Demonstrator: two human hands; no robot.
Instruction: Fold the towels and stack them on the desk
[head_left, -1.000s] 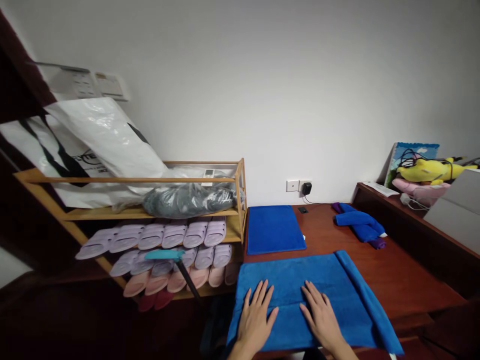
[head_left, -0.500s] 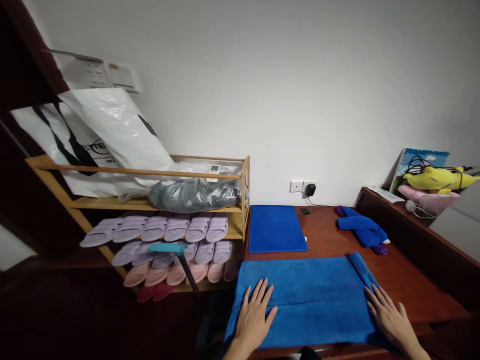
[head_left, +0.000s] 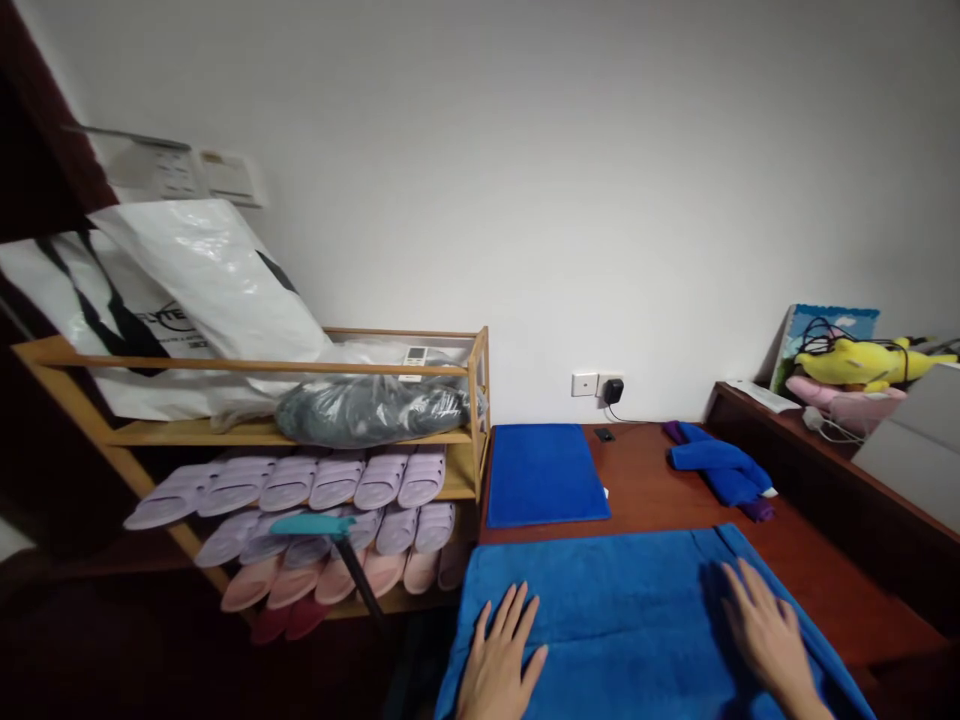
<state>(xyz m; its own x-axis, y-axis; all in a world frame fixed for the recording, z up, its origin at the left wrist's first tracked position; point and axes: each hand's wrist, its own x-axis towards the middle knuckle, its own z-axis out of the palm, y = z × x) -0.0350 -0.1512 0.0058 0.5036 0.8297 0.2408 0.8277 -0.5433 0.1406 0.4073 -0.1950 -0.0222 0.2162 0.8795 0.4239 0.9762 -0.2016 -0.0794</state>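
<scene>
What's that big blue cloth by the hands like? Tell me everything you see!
The big blue cloth looks soft and fuzzy. It lies spread on the reddish-brown desk, with a crease across its middle and a raised fold along its right side. Its near edge is out of the picture. The left hand rests on it; the right hand is over its right part, maybe just lifted.
</scene>
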